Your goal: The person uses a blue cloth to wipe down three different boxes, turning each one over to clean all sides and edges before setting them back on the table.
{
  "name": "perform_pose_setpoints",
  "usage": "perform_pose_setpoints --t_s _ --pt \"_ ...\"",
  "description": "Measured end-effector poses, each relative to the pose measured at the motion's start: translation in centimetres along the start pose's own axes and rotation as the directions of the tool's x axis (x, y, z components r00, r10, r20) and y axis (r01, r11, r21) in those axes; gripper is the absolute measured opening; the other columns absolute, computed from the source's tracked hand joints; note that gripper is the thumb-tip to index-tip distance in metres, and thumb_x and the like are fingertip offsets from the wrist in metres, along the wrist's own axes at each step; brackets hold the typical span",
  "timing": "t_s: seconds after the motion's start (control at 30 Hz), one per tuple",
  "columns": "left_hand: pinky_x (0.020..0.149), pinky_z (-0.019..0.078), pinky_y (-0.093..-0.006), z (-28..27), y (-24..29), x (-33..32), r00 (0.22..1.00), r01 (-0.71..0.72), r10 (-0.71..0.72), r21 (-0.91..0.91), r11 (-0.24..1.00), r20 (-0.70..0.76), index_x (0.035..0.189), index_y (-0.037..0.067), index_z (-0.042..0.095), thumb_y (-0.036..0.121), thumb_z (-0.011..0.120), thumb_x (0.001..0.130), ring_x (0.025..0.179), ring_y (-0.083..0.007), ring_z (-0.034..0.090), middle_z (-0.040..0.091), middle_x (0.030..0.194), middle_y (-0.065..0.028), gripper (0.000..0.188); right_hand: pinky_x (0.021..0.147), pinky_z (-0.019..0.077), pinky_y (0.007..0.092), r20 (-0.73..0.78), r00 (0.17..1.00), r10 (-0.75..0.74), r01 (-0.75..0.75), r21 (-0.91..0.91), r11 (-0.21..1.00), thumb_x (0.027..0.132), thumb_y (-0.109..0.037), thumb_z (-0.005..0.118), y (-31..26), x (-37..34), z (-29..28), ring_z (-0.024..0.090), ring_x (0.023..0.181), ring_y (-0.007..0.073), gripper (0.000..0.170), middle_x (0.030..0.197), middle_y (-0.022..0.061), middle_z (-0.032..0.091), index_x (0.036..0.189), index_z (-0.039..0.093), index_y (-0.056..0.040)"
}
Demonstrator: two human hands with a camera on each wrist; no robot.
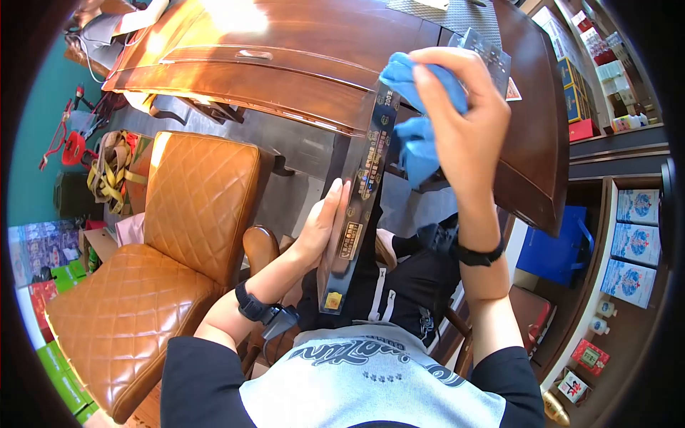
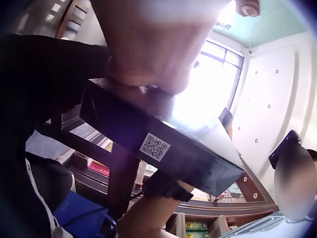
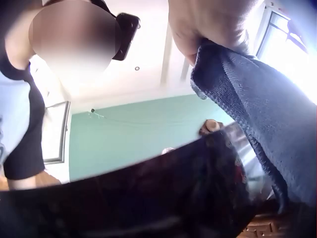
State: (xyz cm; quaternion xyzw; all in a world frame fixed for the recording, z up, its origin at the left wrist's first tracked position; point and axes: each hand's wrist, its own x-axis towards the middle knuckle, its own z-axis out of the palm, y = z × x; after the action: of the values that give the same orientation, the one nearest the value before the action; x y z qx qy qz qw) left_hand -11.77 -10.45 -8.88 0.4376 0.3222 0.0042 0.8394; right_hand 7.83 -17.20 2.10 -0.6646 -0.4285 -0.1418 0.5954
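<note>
A flat, dark glossy box (image 1: 371,167) with gold lettering is tilted up on its narrow side over the person's lap. My left hand (image 1: 319,227) rests against its broad left face, with thumb and fingers lying along it. The left wrist view shows a QR code (image 2: 155,147) on another narrow side of the box. My right hand (image 1: 467,118) grips a bunched blue cloth (image 1: 421,153) beside the box's far end. In the right wrist view the cloth (image 3: 262,99) hangs down from the fingers, close to the dark box (image 3: 148,198).
A polished wooden table (image 1: 300,50) stands ahead, with a grey patterned thing (image 1: 489,57) behind the right hand. To the left is a brown quilted leather chair (image 1: 200,207). Shelves with boxes (image 1: 633,242) and a blue bag (image 1: 549,246) are on the right.
</note>
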Motion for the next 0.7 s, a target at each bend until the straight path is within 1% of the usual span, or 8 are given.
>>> perform_pose_setpoints --t_s 0.07,0.1,0.3,0.37,0.47,0.5,0.63,0.7 --pt "0.038 0.0435 -0.0262 0.4 0.4 -0.1 1.000 0.013 -0.013 0.011 1.000 -0.025 0.098 0.003 0.058 0.067 0.032 0.102 0.040 -0.0143 0.051 0.053 0.055 -0.0046 0.069 0.078 0.0497 0.0349 0.074 0.982 -0.174 0.186 -0.219 0.958 0.082 -0.002 0.072 1.7 -0.3 1.4 0.061 0.087 0.0270 0.011 0.091 0.0091 0.067 0.092 0.073 -0.0064" --pt "0.038 0.0436 -0.0262 0.4 0.5 -0.1 1.000 0.020 -0.020 0.006 1.000 -0.024 0.098 0.003 0.058 0.067 0.032 0.102 0.040 -0.0146 0.051 0.053 0.055 -0.0049 0.069 0.079 0.0497 0.0372 0.146 0.974 -0.173 0.207 -0.263 0.942 0.080 -0.003 0.075 1.9 -0.8 1.9 0.059 0.089 0.0285 0.012 0.090 0.0090 0.066 0.091 0.073 -0.0058" --pt "0.037 0.0445 -0.0264 0.8 1.3 -0.7 0.998 0.055 -0.054 -0.098 0.994 0.017 0.103 0.004 0.057 0.069 0.034 0.100 0.041 -0.0162 0.052 0.055 0.058 -0.0068 0.069 0.077 0.0491 0.0369 0.211 0.968 -0.138 0.174 -0.163 0.971 0.078 0.001 0.074 0.1 -3.3 2.3 0.059 0.085 0.0278 0.015 0.089 0.0088 0.065 0.093 0.073 -0.0045" --pt "0.038 0.0457 -0.0263 0.9 1.3 -0.8 0.999 0.043 -0.040 -0.125 0.991 0.026 0.106 0.005 0.057 0.070 0.036 0.098 0.042 -0.0166 0.054 0.057 0.060 -0.0070 0.069 0.075 0.0478 0.0355 0.253 0.954 -0.160 0.197 -0.125 0.972 0.075 0.003 0.073 -1.1 -4.5 1.9 0.058 0.084 0.0270 0.018 0.088 0.0085 0.064 0.092 0.073 -0.0036" --pt "0.057 0.0503 -0.0268 1.2 1.8 -1.4 0.998 0.056 -0.057 -0.189 0.980 -0.001 0.123 0.007 0.056 0.065 0.043 0.099 0.066 -0.0150 0.061 0.062 0.084 -0.0059 0.064 0.074 0.0473 0.0367 0.308 0.933 -0.184 0.199 -0.019 0.980 0.069 0.003 0.072 -3.4 -7.1 1.4 0.058 0.081 0.0261 0.024 0.087 0.0082 0.063 0.093 0.072 -0.0011" --pt "0.075 0.0511 -0.0275 0.7 1.4 -1.6 1.000 0.021 -0.016 -0.201 0.979 0.027 0.127 0.006 0.057 0.060 0.046 0.101 0.084 -0.0127 0.063 0.064 0.099 -0.0057 0.061 0.074 0.0476 0.0367 0.340 0.920 -0.196 0.200 0.026 0.980 0.067 0.001 0.072 -4.4 -7.9 1.1 0.059 0.080 0.0255 0.028 0.088 0.0090 0.063 0.094 0.071 0.0003" --pt "0.073 0.0533 -0.0274 -0.7 0.5 0.0 0.985 0.049 -0.004 -0.258 0.965 0.173 0.119 0.004 0.059 0.060 0.042 0.102 0.079 -0.0120 0.062 0.065 0.091 -0.0050 0.062 0.071 0.0481 0.0337 0.481 0.850 -0.213 0.175 0.123 0.977 0.059 -0.004 0.074 -8.2 -11.3 -0.2 0.059 0.079 0.0227 0.039 0.093 0.0087 0.065 0.098 0.076 -0.0002" --pt "0.053 0.0488 -0.0273 0.0 1.3 -0.4 0.990 0.072 -0.049 -0.184 0.980 0.129 0.111 0.001 0.057 0.067 0.038 0.100 0.058 -0.0139 0.056 0.058 0.072 -0.0060 0.070 0.072 0.0503 0.0306 0.523 0.813 -0.256 0.186 0.184 0.965 0.059 -0.008 0.072 -9.3 -12.6 -0.6 0.060 0.079 0.0211 0.043 0.096 0.0097 0.067 0.100 0.076 0.0005"
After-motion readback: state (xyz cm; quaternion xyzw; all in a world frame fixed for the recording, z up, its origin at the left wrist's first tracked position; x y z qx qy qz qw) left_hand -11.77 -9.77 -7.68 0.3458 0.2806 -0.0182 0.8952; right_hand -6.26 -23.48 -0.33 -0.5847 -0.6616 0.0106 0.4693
